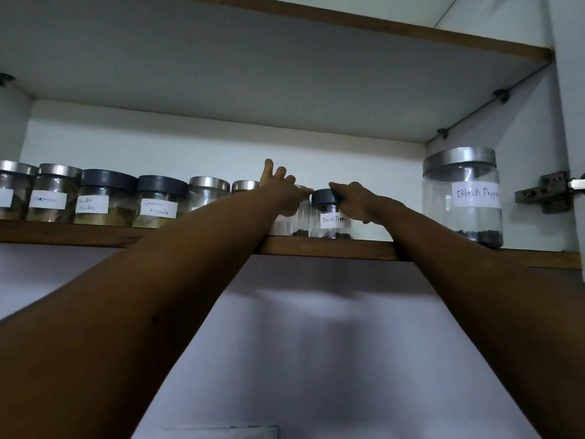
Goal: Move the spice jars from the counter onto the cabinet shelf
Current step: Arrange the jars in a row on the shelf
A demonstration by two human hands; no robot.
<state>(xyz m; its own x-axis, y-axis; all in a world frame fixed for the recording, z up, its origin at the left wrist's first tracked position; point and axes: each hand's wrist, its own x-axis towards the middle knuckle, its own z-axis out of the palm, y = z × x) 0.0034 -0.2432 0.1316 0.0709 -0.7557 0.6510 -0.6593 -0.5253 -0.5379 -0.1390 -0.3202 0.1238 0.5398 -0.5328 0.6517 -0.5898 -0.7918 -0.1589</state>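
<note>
Just above me is the front edge of the cabinet shelf (316,247). The small Black Pepper jar (330,220) stands there, and my right hand (361,201) pinches its dark lid. My left hand (283,188), fingers (269,167) spread, rests against the silver-lidded jar (302,213) beside it (label hidden). The Garam Masala jar (158,202) stands further left.

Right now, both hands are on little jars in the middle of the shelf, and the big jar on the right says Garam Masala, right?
No. The big jar on the right says Black Pepper; Garam Masala is on a smaller dark-lidded jar further left, as the head view shows. The left hand and right hand are on little jars in the middle.
</note>
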